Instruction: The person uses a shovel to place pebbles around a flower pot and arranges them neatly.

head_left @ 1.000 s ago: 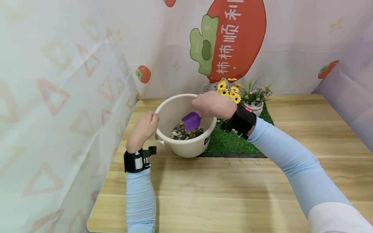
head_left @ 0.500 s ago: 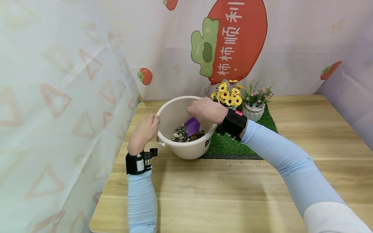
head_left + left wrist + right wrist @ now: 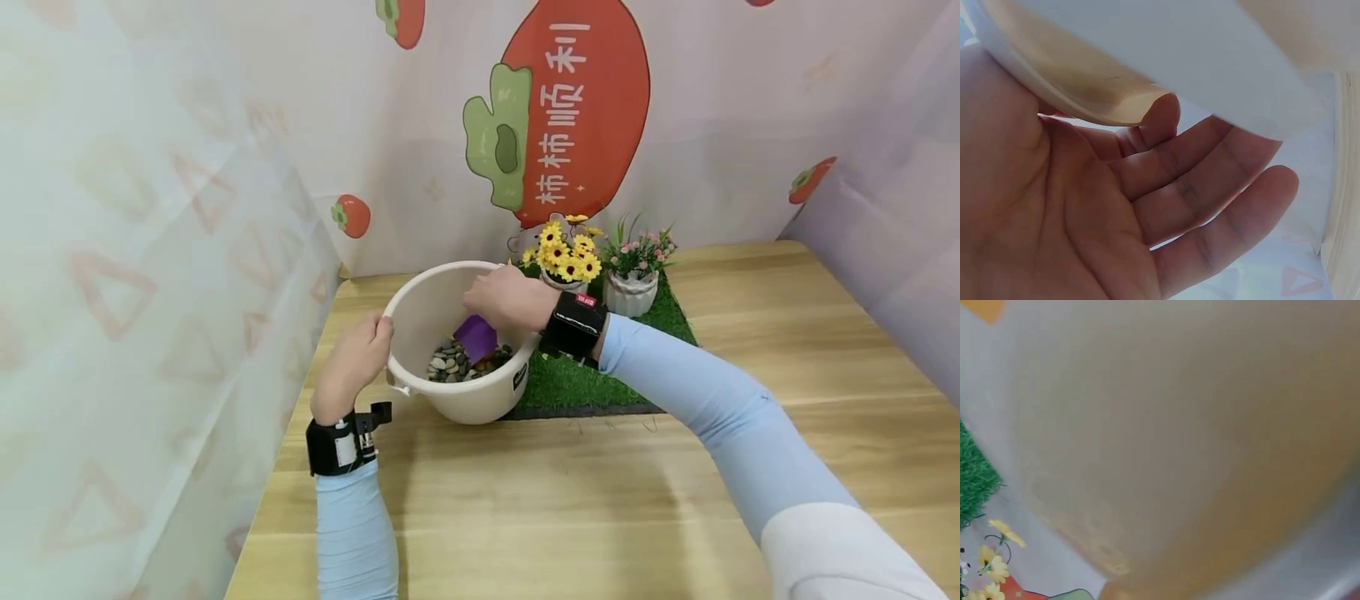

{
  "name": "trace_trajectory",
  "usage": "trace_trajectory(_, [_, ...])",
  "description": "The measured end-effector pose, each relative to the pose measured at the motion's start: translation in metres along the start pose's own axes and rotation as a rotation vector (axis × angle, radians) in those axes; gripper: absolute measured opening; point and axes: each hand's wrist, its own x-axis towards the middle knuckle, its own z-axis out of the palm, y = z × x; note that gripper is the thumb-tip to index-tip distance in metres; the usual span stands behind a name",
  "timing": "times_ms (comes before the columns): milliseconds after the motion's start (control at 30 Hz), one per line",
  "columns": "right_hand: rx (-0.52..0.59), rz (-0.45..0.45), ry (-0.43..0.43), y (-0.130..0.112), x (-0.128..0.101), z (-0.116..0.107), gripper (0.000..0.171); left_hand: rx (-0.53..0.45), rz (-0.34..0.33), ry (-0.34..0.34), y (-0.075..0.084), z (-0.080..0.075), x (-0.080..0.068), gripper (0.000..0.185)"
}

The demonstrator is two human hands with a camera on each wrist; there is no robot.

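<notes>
My left hand (image 3: 352, 364) grips the bucket (image 3: 420, 312) rim. My right hand (image 3: 504, 297) holds the purple scoop (image 3: 476, 337), stones (image 3: 447, 365) just below my fingers.

Bright, even light fills the head view, with soft shadows falling on the counter (image 3: 570, 492) below both arms, and the left edge washes out pale. The left wrist view is backlit, the hand (image 3: 1085, 212) close and soft. The right wrist view is one blurred beige mass, only its lower left corner readable.
</notes>
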Motion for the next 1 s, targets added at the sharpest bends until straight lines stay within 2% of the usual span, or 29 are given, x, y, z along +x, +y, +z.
trace_trajectory(200, [0.002, -0.103, 0.108, 0.001, -0.003, 0.007, 0.019, -0.008, 0.006, 0.026, 0.001, 0.0, -0.003, 0.057])
trace_trajectory(367, [-0.029, -0.179, 0.083, 0.003, -0.002, 0.016, 0.02, -0.003, -0.018, -0.019, 0.0, 0.003, -0.005, 0.056])
trace_trajectory(500, [-0.041, -0.183, 0.092, 0.003, 0.002, 0.018, 0.02, -0.018, -0.026, 0.001, 0.0, 0.002, -0.008, 0.056])
trace_trajectory(733, [-0.111, -0.14, 0.123, 0.003, 0.004, 0.029, 0.021, -0.014, -0.03, 0.004, 0.003, 0.002, -0.007, 0.054])
trace_trajectory(867, [-0.04, -0.175, 0.102, 0.002, 0.008, 0.037, 0.021, -0.009, -0.033, 0.012, 0.003, 0.002, -0.009, 0.053])
trace_trajectory(1000, [0.039, -0.203, 0.052, 0.001, 0.014, 0.042, 0.029, -0.01, -0.029, 0.014, 0.002, 0.002, -0.01, 0.053])
